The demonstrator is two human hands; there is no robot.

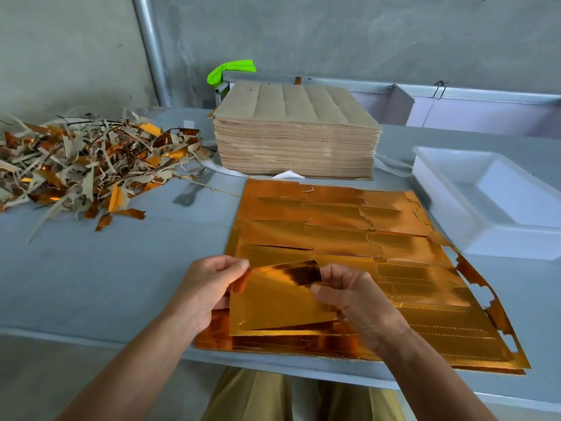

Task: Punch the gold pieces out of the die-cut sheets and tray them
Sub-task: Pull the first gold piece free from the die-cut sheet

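Observation:
A gold die-cut sheet (pixel 349 238) lies flat on the grey table, its near edge over the table's front. Above its near left corner I hold a gold piece (pixel 279 302), lifted and slightly curled at its top edge. My left hand (pixel 209 287) pinches the piece's top left corner with thumb and fingers. My right hand (pixel 349 293) pinches its right edge, thumb on top. A white plastic tray (pixel 473 235) stands to the right of the sheet; its visible part holds nothing.
A tall stack of sheets, brown side up (pixel 296 132), stands behind the gold sheet. A heap of gold and brown scrap strips (pixel 85 165) covers the table's left. A green object (pixel 230 71) and a metal rail sit at the back wall.

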